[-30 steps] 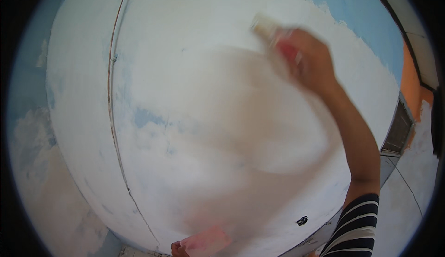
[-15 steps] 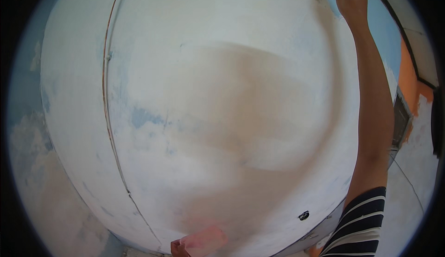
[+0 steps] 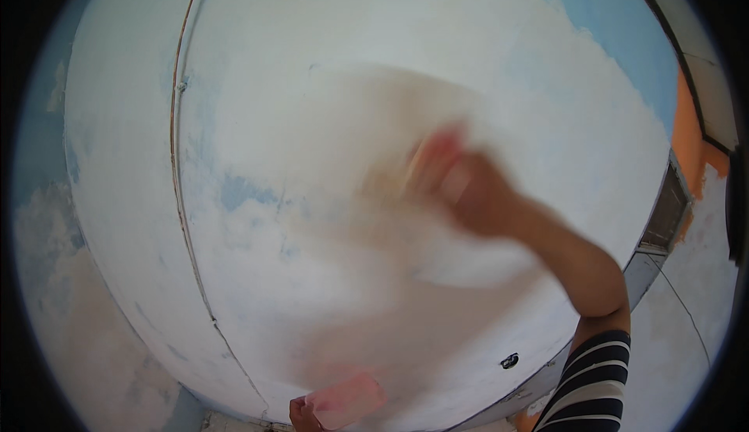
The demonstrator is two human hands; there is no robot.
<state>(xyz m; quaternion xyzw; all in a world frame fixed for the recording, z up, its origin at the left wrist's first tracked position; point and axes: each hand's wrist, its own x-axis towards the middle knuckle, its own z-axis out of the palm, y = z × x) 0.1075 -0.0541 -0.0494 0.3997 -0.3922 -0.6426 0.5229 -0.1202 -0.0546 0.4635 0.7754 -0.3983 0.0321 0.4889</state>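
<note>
My right hand (image 3: 477, 194), smeared by motion, is closed on a paintbrush (image 3: 388, 179) with pale bristles and some red near the grip. The hand is at the middle of the view with its elbow bent, and the bristles point left toward the white-coated wall (image 3: 328, 34). Whether they touch the wall cannot be made out. At the lower edge my left hand (image 3: 303, 415) grips a pink translucent container (image 3: 349, 401) by its left end. What is inside the container does not show.
A thin brown cable (image 3: 176, 151) runs down the wall at left. Bare blue paint (image 3: 616, 34) shows at upper right, with a blue patch (image 3: 246, 192) left of centre. A dark socket hole (image 3: 509, 361) sits low right. A brown framed panel (image 3: 665, 212) stands at far right.
My right hand has come down and left with the paintbrush, from the top right to the middle of the wall, and the arm has bent. The left hand has hardly moved.
</note>
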